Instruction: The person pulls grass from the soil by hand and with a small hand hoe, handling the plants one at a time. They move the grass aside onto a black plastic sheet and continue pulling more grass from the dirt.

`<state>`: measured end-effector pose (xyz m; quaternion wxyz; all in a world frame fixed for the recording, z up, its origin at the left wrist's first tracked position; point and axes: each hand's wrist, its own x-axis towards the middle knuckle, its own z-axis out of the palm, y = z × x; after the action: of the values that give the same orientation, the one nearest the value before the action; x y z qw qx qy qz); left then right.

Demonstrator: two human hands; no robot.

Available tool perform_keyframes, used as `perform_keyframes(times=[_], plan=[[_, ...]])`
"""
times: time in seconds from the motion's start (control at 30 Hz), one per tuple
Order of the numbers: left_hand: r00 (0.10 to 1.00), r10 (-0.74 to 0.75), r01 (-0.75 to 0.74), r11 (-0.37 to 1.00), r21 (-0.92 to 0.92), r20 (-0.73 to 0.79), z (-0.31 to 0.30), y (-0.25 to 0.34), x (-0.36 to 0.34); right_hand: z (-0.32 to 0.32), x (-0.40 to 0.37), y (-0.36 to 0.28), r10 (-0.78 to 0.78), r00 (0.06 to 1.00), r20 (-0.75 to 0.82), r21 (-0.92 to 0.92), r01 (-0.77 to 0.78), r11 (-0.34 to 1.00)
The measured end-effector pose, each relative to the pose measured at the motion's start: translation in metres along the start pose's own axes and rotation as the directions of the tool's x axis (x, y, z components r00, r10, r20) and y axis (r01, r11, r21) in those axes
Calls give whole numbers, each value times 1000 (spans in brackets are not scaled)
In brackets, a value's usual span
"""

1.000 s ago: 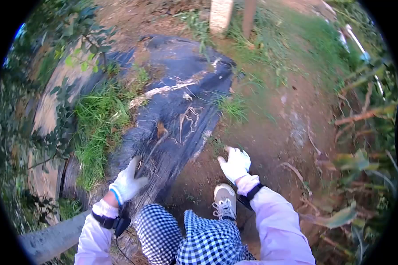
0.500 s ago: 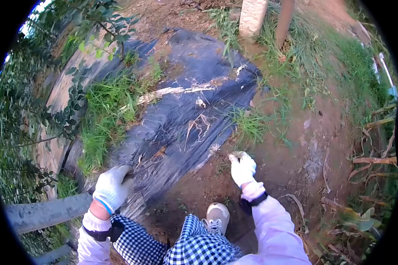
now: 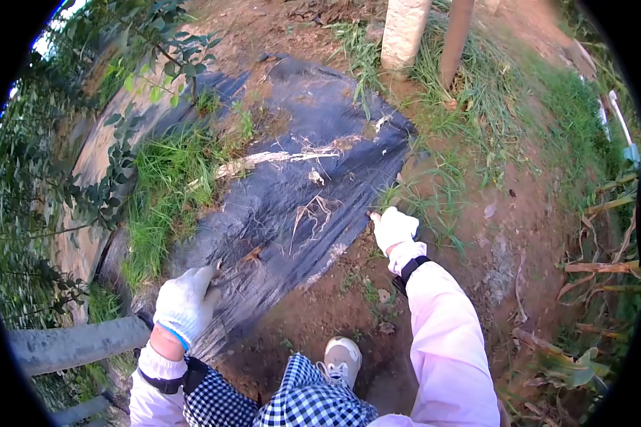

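Observation:
My left hand (image 3: 185, 302), in a white knit glove, hovers over the near left part of a black plastic ground sheet (image 3: 263, 203). Its fingers are curled together, and what they may hold is hidden. In a matching glove, my right hand (image 3: 394, 229) reaches forward to the sheet's right edge, beside a tuft of green grass (image 3: 424, 196). Those fingers are bent into a closed grip, with a small brown bit at the tips; I cannot tell what is inside. Dry stalks (image 3: 313, 217) and a pale strip of wood (image 3: 271, 158) lie on the sheet.
A grey trunk (image 3: 78, 345) juts in at lower left. Leafy branches (image 3: 114, 171) fill the left side. A whitish post (image 3: 404, 35) and a brown stake (image 3: 456, 43) stand ahead. Dry corn stalks (image 3: 605, 267) lie at right; my shoe (image 3: 342, 363) is on bare soil.
My right hand has moved forward, away from my body, toward the grass at the sheet's edge. My left hand stays nearly in place, slightly turned. The view has shifted a little.

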<state>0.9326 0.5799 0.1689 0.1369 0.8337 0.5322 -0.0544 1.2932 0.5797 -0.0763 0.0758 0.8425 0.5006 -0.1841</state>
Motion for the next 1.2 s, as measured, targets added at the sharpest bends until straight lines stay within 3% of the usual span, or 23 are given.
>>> perform_keyframes(times=[0.07, 0.2, 0.3, 0.33, 0.4, 0.43, 0.5, 0.57, 0.63, 0.67, 0.7, 0.73, 0.77, 0.8, 0.83, 0.87, 0.9, 0.97, 1.0, 1.07, 1.1, 1.17, 1.2], plan=[[1000, -14, 14, 999, 37, 6, 0, 6, 1, -5, 4, -4, 35, 995, 90, 90, -43, 995], [999, 34, -37, 992, 117, 27, 3, 15, -3, 7, 9, -1, 85, 996, 35, 279, -91, 956], [995, -52, 45, 995, 89, 86, -2, 21, -5, 8, 1, 3, 79, 997, -10, 327, -72, 942], [996, -60, 55, 995, 80, 71, -3, 22, -5, 22, 2, 6, 32, 993, -114, 277, 1, 961], [998, -54, 53, 998, 39, 25, -3, 16, -5, 11, -33, -2, -264, 930, -254, 109, 299, 948], [998, -54, 54, 998, 14, 9, -1, 14, -7, 11, -62, -10, -320, 899, -301, 125, 370, 921], [999, -53, 53, 999, -10, -12, -1, 12, -4, -4, -106, -19, -509, 827, -241, 193, 554, 810], [999, -45, 44, 999, -16, -23, -3, 11, -3, -22, -110, -22, -459, 865, -204, 223, 497, 838], [998, -63, 63, 998, -27, -1, -5, 11, -1, -53, -93, -18, -278, 893, -354, 300, 390, 870], [997, -72, 73, 997, -27, 4, -6, 10, 0, -58, -84, -9, -187, 828, -529, 323, 401, 857], [997, -81, 81, 996, -28, 2, -7, 7, 2, -64, -79, 0, -58, 816, -575, 385, 333, 861], [995, -96, 96, 995, -18, 0, -6, 3, 1, -72, -74, 5, 221, 829, -514, 627, 187, 756], [995, -95, 95, 995, -8, 18, -6, 2, 0, -53, -63, 20, 292, 717, -633, 566, 171, 806], [995, -91, 91, 996, 1, 35, -6, 3, -1, -28, -57, 36, 284, 810, -512, 412, -59, 909], [995, -87, 87, 996, 10, 50, -8, 4, -3, -14, -58, 45, 239, 956, -169, 352, -168, 921], [984, -117, 110, 992, 58, 133, -10, 6, -6, 21, -56, 67, 10, 989, 149, 204, -41, 978], [981, -102, 87, 992, 92, 165, -9, 0, -8, 59, -66, 90, -71, 985, 160, 226, 34, 974], [967, -77, 39, 987, 159, 243, -2, -11, -14, 16, -94, 75, 65, 986, 153, 275, -106, 956], [966, -56, 35, 996, 87, 254, -7, -13, -15, 6, -109, 68, 58, 992, 116, 322, -92, 942], [986, -55, 89, 972, -217, 156, -9, -12, -18, -8, -118, 47, 53, 999, 0, 428, -47, 902], [992, -66, 103, 924, -368, 111, -7, -10, -19, -6, -118, 36, 48, 994, 102, 429, -87, 899], [993, -79, 18, 844, -537, -90, 1, 12, -21, 25, -121, 14, -28, 997, 76, 513, -15, 858], [961, 71, -187, 878, -441, -267, 20, 15, -19, 28, -118, 0, -37, 987, 159, 627, -72, 775]])
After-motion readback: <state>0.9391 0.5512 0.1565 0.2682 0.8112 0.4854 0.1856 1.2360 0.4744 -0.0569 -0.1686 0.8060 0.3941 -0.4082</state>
